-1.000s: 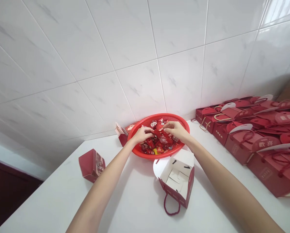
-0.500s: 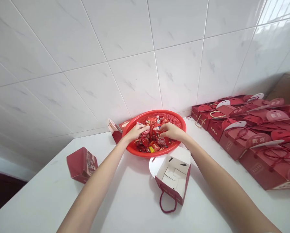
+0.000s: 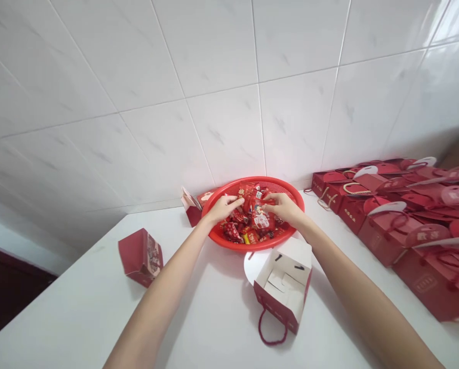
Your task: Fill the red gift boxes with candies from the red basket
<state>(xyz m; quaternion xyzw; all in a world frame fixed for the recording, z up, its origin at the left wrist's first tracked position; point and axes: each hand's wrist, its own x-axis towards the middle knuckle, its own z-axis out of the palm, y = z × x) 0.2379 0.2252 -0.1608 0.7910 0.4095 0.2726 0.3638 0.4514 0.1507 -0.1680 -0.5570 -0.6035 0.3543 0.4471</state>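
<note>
Item: my left hand [image 3: 222, 208] and right hand [image 3: 284, 206], still in the red basket [image 3: 229, 191] on the surface [image 3: 214, 318], now apparently pinching wrapped sweets [image 3: 253, 197] gathered higher; open box [image 3: 285, 287] unfilled.

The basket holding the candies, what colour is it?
Red: the round basket is bright red plastic mesh, best seen in the head view.

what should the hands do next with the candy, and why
Probably lift the gathered candies toward the open box: both the left hand and right hand pinch wrappers in the red basket, and the box looks empty.
</note>
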